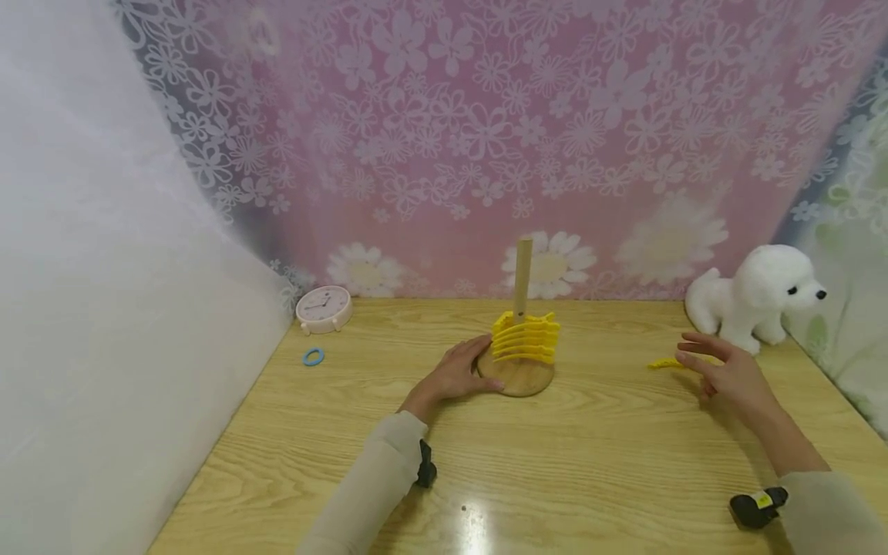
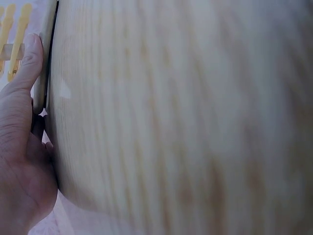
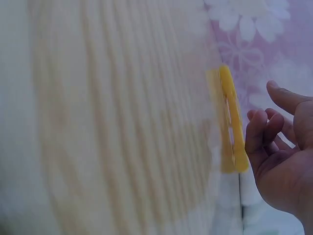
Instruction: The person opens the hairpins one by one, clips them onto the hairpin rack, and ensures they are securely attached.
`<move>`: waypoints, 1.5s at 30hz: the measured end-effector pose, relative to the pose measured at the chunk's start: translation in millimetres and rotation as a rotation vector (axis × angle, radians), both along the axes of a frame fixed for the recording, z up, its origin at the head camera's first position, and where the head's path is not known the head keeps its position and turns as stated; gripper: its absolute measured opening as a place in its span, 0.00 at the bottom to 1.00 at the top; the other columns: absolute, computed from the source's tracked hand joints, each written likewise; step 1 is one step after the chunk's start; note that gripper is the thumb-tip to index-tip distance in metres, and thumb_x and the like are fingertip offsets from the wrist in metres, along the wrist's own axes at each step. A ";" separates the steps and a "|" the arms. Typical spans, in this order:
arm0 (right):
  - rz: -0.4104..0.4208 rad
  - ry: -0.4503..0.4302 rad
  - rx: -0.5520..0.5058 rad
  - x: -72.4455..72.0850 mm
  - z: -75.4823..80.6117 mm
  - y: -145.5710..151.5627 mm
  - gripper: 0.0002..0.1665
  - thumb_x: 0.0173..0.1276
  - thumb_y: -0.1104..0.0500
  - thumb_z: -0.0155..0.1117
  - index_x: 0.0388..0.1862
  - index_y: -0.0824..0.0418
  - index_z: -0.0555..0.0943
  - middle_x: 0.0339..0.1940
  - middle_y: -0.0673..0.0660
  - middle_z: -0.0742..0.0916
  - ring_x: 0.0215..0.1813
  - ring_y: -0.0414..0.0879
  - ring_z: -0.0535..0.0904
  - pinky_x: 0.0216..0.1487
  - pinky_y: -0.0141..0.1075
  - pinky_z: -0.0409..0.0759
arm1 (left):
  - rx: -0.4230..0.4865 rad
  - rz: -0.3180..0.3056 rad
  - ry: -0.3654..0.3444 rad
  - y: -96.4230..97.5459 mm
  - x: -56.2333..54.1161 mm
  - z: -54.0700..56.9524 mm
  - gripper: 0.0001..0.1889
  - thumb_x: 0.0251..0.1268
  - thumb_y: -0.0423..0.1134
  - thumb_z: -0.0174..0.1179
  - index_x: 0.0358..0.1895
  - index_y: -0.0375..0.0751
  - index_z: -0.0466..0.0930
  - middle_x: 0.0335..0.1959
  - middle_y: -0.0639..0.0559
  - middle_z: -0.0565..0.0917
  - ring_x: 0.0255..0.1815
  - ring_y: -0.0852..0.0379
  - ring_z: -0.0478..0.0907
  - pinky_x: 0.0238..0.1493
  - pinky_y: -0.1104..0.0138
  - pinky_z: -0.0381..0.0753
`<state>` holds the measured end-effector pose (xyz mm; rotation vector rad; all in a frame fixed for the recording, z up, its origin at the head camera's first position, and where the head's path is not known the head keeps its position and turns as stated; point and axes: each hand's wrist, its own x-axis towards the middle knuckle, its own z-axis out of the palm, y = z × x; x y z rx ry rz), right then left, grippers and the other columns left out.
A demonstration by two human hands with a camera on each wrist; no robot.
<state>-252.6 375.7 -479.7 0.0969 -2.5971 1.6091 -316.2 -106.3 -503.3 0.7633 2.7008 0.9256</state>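
My left hand point(image 1: 454, 371) grips the edge of the round wooden base point(image 1: 520, 379) of a stand with an upright wooden post point(image 1: 523, 277). In the left wrist view the thumb point(image 2: 30, 61) lies over the base's rim. Several yellow plastic pieces point(image 1: 525, 339) are stacked around the post's lower part. Further right, one flat yellow plastic piece point(image 3: 234, 120) with long slots lies on the table. Over that piece hovers my right hand point(image 1: 735, 378), fingers loosely bent and thumb apart from them, with nothing held. The right wrist view shows the fingertips beside the piece.
A white clock point(image 1: 324, 308) stands at the table's back left, with a small blue ring point(image 1: 314, 357) in front of it. A white plush dog point(image 1: 752, 297) sits at the back right, just beyond the right hand. Flowered cloth point(image 1: 444, 154) hangs behind the table.
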 end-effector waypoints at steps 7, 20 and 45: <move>-0.073 -0.032 -0.008 5.2 -3.8 27.4 0.20 0.76 0.53 0.69 0.58 0.30 0.76 0.44 0.22 0.83 0.19 0.45 0.73 0.20 0.37 0.79 | 0.001 0.001 -0.008 -0.6 -1.8 0.6 0.53 0.64 0.67 0.67 0.86 0.62 0.47 0.85 0.59 0.54 0.86 0.47 0.45 0.84 0.49 0.44; -0.061 -0.100 -0.018 6.3 -13.6 44.0 0.22 0.73 0.58 0.71 0.52 0.26 0.80 0.42 0.22 0.82 0.22 0.40 0.76 0.24 0.33 0.81 | 0.003 0.009 -0.017 -0.5 -0.9 -0.6 0.53 0.64 0.66 0.68 0.86 0.62 0.47 0.85 0.59 0.54 0.86 0.49 0.44 0.85 0.51 0.41; 0.049 -0.097 0.013 6.1 -13.7 37.8 0.12 0.77 0.61 0.66 0.56 0.55 0.78 0.33 0.47 0.85 0.27 0.44 0.81 0.26 0.39 0.86 | -0.003 -0.021 0.013 0.1 -2.2 -2.0 0.52 0.65 0.64 0.68 0.86 0.57 0.48 0.85 0.56 0.54 0.86 0.51 0.47 0.85 0.52 0.40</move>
